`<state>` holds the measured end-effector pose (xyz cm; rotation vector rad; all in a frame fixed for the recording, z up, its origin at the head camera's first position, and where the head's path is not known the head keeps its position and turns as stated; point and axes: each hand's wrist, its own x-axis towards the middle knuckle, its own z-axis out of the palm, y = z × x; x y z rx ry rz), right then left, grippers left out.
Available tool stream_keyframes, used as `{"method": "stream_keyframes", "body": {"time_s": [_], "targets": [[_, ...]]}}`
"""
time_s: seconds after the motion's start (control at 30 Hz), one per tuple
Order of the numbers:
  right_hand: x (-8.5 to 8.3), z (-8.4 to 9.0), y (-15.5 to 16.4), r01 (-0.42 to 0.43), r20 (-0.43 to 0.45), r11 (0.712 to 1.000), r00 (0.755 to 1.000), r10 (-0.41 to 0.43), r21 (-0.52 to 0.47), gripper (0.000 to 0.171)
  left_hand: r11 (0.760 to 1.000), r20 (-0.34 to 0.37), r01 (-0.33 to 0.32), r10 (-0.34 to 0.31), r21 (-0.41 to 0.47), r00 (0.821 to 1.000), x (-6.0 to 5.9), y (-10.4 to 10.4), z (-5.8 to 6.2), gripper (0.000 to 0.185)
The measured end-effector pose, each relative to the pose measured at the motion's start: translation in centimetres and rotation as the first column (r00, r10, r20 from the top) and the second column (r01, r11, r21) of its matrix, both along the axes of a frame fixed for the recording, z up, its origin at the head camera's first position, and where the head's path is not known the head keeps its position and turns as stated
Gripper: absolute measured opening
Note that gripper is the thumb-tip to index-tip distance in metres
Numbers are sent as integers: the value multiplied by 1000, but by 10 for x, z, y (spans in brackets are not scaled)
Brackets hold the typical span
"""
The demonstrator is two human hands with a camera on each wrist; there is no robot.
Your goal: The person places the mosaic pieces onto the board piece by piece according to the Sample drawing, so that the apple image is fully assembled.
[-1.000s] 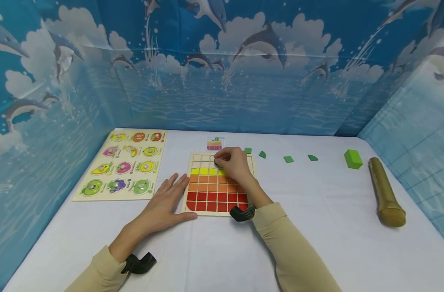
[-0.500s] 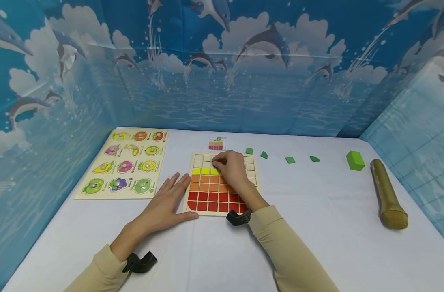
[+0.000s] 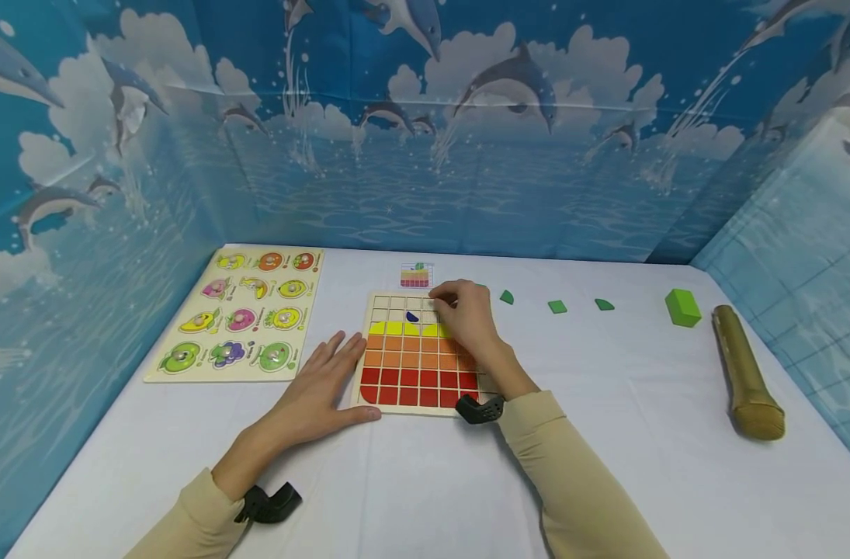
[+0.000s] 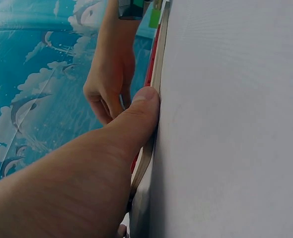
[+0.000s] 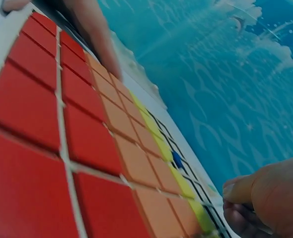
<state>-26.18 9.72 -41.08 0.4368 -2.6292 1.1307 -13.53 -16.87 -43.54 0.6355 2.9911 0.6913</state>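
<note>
- Blue and curved, the little piece (image 3: 412,317) lay alone in a grid cell just above the yellow row, uncovered now that my right hand (image 3: 466,316) had slid off it toward the board's far right corner.
- My right fingers were curled over the empty cells there; I could not tell whether they pinched anything.
- My left hand (image 3: 323,388) stayed flat and relaxed, thumb against the puzzle board's (image 3: 372,299) near-left edge.
- I judged that piece placed.
</note>
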Motion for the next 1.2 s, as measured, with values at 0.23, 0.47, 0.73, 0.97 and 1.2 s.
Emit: {"method": "stream_keyframes", "body": {"time_s": [0.23, 0.47, 0.73, 0.97, 1.2], "targets": [[-7, 2, 40, 67, -24, 998, 997, -67, -7, 17, 1000, 7, 0, 0, 8, 1000, 0, 1, 0, 113], [-19, -6, 61, 130, -71, 991, 989, -131, -7, 32, 1000, -3, 5, -5, 10, 1000, 0, 0, 0, 113], [-34, -8, 70, 115, -32, 979, 993, -111, 169, 30, 1000, -3, 3, -3, 2, 1000, 0, 0, -1, 114], [-38, -7, 74, 67, 11, 984, 998, -70, 165, 23, 1000, -4, 5, -5, 6, 1000, 1, 1, 0, 114], [-39, -8, 75, 60, -14, 996, 998, -59, 63, 22, 1000, -1, 3, -3, -3, 1000, 0, 0, 0, 114]]}}
